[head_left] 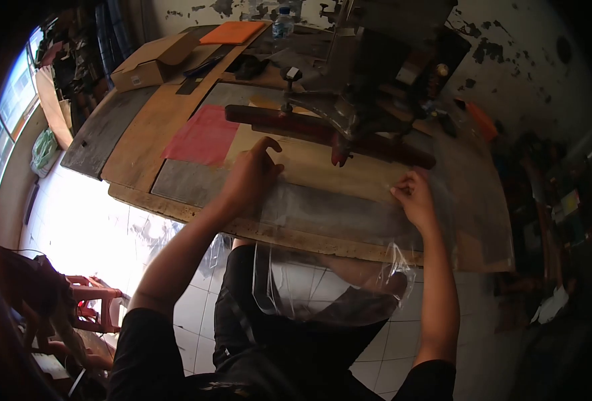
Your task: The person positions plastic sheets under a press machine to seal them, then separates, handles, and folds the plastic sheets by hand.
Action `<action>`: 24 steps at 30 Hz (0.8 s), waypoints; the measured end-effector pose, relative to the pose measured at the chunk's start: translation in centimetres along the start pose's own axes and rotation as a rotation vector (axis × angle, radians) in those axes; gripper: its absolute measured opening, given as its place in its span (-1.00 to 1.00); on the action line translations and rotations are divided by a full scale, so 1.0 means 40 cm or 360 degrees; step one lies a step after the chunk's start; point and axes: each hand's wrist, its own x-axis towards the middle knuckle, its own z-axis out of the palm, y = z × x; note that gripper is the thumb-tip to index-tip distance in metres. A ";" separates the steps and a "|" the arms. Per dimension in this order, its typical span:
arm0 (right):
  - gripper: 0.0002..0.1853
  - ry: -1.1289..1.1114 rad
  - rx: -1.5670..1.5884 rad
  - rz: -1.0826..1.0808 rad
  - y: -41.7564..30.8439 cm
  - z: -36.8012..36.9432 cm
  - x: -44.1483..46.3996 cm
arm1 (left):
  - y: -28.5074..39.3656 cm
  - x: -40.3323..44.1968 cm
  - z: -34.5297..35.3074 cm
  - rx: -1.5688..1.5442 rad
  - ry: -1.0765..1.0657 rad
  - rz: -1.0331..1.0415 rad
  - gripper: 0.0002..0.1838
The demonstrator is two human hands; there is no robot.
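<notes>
A clear plastic sheet (329,281) hangs over the table's front edge, above my lap, and its upper part lies on the grey board. My left hand (259,170) is at its upper left, thumb and index finger curved with a gap between them. At its upper right, my right hand (413,190) pinches the sheet's edge between thumb and fingers. Between my hands lies a yellowish strip (336,170), with a red sheet (199,137) to its left. The long dark red bar (376,144) of a machine stands just beyond my hands.
A cardboard box (152,63), an orange folder (232,32) and a plastic bottle (283,24) are at the back left of the table. The machine's dark body (382,60) rises at the back. A red stool (95,301) stands on the floor at lower left.
</notes>
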 end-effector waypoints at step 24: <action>-0.79 -0.0057 -0.0591 -0.0272 -0.119 -0.002 0.009 | -0.052 0.073 0.031 0.0457 -0.0115 0.0297 -0.76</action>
